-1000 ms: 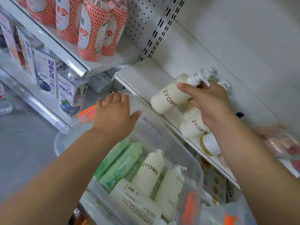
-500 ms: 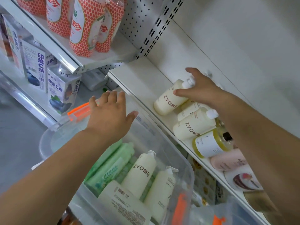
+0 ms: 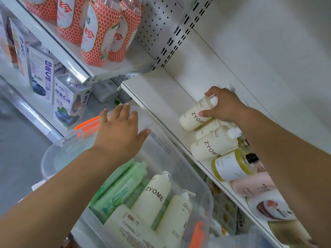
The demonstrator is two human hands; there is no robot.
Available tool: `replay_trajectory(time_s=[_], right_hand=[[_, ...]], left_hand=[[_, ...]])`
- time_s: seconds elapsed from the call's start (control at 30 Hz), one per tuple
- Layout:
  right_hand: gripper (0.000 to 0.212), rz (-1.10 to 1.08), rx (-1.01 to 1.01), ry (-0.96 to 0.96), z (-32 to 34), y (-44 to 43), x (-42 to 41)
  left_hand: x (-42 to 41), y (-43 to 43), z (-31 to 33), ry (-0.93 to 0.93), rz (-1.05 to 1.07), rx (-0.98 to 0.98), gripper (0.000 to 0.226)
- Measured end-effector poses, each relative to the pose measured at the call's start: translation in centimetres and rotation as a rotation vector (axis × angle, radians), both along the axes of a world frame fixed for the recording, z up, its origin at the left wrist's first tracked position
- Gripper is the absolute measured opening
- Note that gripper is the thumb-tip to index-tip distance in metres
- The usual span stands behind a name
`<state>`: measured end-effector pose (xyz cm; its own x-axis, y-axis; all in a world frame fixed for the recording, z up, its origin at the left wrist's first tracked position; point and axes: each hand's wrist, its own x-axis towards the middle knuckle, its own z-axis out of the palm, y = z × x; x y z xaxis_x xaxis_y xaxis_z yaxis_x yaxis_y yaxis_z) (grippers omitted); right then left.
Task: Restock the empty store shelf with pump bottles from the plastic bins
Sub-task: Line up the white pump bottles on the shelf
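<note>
Pump bottles (image 3: 154, 196) lie closest to me, cream ones marked ZYOME, on their sides in the clear plastic bin (image 3: 206, 190) at the bottom of my view. Green bottles (image 3: 116, 187) are packed beside them on the left. My left hand (image 3: 120, 133) is over the bin's far end, palm down, fingers straight and slightly spread, holding nothing. Its fingertips reach the far rim near an orange latch (image 3: 87, 125), and I cannot tell whether they press on it. Just right of the bin runs the white shelf (image 3: 161, 97), with a row of bottles whose bases point to the front edge and whose caps point to the back wall. From my end I see a pink bottle (image 3: 254, 187), then a yellow bottle (image 3: 231, 167) with a black cap, then a cream ZYOME bottle (image 3: 213, 144) touching it. At the far end of the row is the held bottle (image 3: 195, 115), also cream and marked ZYOME. My right hand (image 3: 225, 106) grips its upper part, fingers curled over the top and thumb on the near side by the label. That bottle is well apart from my left hand, across the shelf edge. Farther off, red honeycomb bottles (image 3: 100, 33) stand on a higher shelf to the left, with purple cartons (image 3: 69, 102) below them.
</note>
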<state>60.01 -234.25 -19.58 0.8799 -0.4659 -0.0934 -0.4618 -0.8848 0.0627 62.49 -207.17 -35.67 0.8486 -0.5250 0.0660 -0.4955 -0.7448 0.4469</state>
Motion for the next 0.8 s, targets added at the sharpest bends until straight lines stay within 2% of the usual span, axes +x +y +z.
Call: replay_trajectory(time_s=[0.13, 0.67, 0.8], right_hand=[[0.069, -0.026, -0.130, 0.052, -0.3, -0.9, 0.8], [0.070, -0.011, -0.139, 0.099, 0.0, -1.0, 1.2], [0.083, -0.052, -0.147, 0.110, -0.1, -0.4, 1.2]], left_hand=[[-0.2, -0.2, -0.1, -0.012, -0.006, 0.027, 0.069], [-0.1, -0.3, 0.3, 0.006, 0.003, 0.025, 0.069], [0.0, -0.1, 0.3, 0.017, 0.003, 0.013, 0.068]])
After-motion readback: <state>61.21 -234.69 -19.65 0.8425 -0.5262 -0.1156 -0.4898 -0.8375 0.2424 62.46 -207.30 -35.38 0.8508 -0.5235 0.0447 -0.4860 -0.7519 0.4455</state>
